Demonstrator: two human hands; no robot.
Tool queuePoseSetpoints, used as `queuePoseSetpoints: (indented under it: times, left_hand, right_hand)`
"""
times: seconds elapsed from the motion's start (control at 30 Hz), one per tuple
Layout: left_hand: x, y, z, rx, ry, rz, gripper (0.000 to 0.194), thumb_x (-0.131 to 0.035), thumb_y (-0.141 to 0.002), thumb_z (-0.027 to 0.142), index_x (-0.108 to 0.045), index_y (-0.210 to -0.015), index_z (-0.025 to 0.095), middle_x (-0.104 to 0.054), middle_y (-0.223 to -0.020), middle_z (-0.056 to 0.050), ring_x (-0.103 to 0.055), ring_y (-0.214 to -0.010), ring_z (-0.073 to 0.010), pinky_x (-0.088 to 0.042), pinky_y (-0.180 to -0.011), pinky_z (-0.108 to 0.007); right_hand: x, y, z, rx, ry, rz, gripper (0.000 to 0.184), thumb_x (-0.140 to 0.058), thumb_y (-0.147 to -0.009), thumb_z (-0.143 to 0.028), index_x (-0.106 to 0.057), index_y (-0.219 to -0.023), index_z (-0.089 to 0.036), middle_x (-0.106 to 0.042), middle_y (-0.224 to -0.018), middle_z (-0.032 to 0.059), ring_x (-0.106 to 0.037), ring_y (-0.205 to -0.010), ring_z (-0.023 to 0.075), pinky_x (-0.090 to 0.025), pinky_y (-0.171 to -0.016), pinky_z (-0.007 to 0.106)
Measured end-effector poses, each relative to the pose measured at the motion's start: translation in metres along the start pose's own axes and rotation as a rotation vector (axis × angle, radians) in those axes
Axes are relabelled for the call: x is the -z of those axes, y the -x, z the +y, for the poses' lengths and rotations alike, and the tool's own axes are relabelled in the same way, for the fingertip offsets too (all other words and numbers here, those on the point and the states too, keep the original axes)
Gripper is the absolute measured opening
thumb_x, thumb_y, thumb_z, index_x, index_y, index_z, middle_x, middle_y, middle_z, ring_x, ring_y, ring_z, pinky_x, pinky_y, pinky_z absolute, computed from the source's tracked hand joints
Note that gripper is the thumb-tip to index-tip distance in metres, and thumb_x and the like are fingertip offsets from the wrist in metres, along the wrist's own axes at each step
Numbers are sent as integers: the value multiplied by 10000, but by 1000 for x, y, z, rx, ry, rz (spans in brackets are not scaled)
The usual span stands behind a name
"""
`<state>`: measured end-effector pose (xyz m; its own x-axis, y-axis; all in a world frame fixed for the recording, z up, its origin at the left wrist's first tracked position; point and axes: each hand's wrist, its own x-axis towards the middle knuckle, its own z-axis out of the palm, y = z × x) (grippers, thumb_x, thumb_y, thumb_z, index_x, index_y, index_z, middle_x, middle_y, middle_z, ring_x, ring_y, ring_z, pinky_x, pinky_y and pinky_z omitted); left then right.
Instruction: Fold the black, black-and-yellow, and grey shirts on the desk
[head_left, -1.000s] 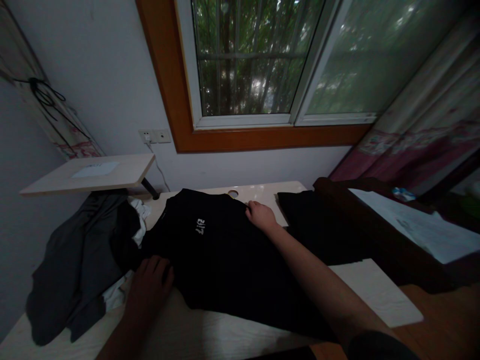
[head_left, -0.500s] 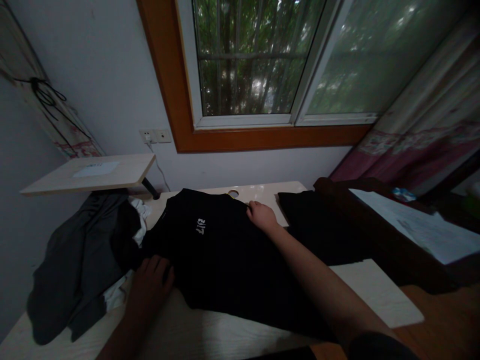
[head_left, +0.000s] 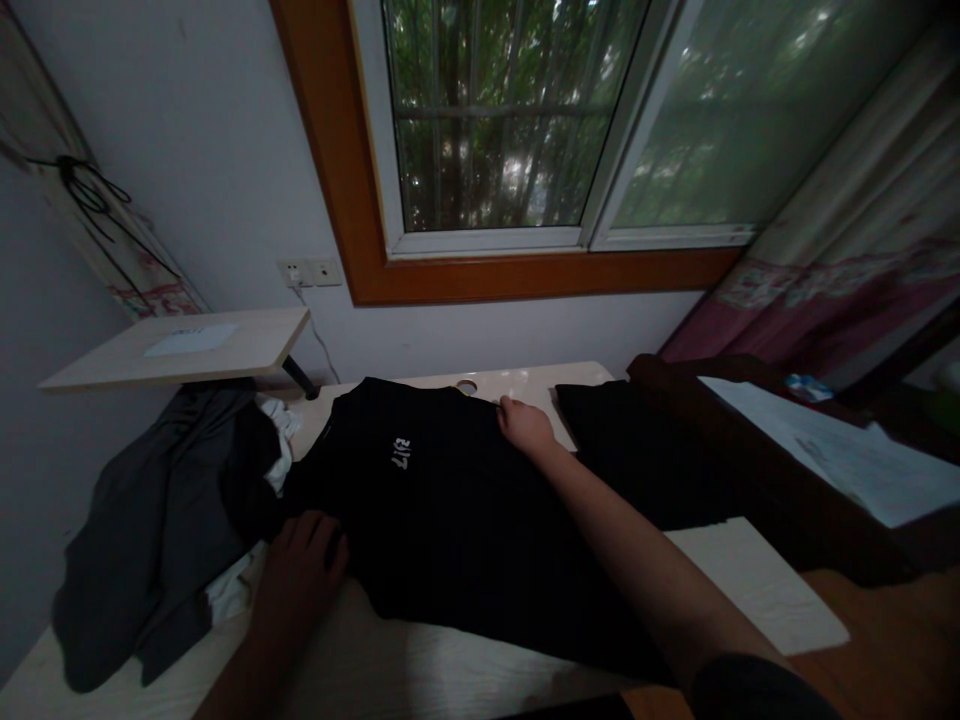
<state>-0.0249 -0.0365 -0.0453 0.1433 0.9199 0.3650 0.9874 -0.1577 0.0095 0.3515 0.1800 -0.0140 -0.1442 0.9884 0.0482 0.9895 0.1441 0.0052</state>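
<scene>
Pale wood desk (head_left: pixel 772 600) beneath it all. Black shirt (head_left: pixel 465 520) flat on top, near middle, between dark grey garment (head_left: pixel 135 540) at left and black cloth (head_left: pixel 649 450) at right, likely apart for working room. Left hand (head_left: pixel 304 550) on shirt's sleeve side, fingers slightly apart; pinch or mere press, cannot tell. Right hand (head_left: pixel 526 428) narrow, closed on far edge, probably for taut fabric. Small white print (head_left: pixel 403 454) face up, so probably front uppermost.
</scene>
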Motion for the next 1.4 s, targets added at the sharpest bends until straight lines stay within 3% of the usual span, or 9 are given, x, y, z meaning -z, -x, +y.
queuePoseSetpoints:
  times: [0.23, 0.43, 0.63, 0.83, 1.1, 1.23, 1.4]
  left_hand:
    - [0, 0, 0, 33, 18, 24, 273, -526, -956, 337, -680, -1153, 225, -691, -1211, -100, -630, -1096, -286, -478, -986, -458]
    - [-2, -5, 1, 8, -11, -20, 403, -467, -988, 354, -612, -1351, 257, -613, -1442, -97, -555, -1325, -317, -258, -1193, -614]
    - [-21, -35, -13, 45, 17, -71, 455, -437, -994, 362, -576, -1407, 235, -569, -1492, -112, -495, -1397, -325, -239, -1204, -642]
    - [-38, -68, -34, 27, 80, -102, 478, -433, -978, 329, -547, -1429, 218, -529, -1529, -118, -459, -1432, -301, -220, -1233, -600]
    - [-48, -103, -55, -10, 114, -162, 520, -423, -957, 309, -506, -1464, 231, -482, -1571, -97, -412, -1469, -283, -186, -1245, -610]
    - [-51, -129, -67, -95, 90, -170, 540, -427, -942, 269, -503, -1477, 239, -503, -1556, -94, -422, -1465, -281, -153, -1245, -625]
    - [-44, -163, -74, -182, 1, -207, 580, -448, -897, 192, -530, -1461, 300, -528, -1541, -52, -293, -1531, -312, -78, -1211, -703]
  right_hand:
    - [-4, -6, 6, -24, -4, -14, 355, -306, -1072, -373, -558, -1237, -185, -726, -1142, 162, -720, -1018, 300, -521, -857, 387]
    - [-2, -14, 19, -114, -63, -33, 355, -340, -1061, -354, -557, -1266, -161, -717, -1160, 187, -704, -1078, 322, -516, -903, 412]
    - [3, -26, 38, -172, -102, -102, 394, -374, -1048, -370, -585, -1277, -127, -715, -1161, 228, -698, -1100, 331, -522, -891, 413]
    - [8, -27, 58, -151, -165, -208, 370, -482, -1006, -399, -698, -1174, -150, -730, -1181, 185, -694, -1105, 288, -507, -878, 326]
    - [10, 0, 66, -97, -227, -290, 337, -513, -989, -343, -708, -1193, -158, -742, -1163, 158, -694, -1081, 263, -491, -843, 285]
    - [14, 23, 69, -72, -254, -326, 304, -526, -984, -327, -717, -1167, -177, -754, -1123, 138, -705, -1035, 247, -488, -805, 265]
    - [17, 52, 75, -32, -284, -408, 290, -526, -977, -305, -721, -1157, -190, -757, -1117, 121, -719, -982, 235, -491, -788, 266]
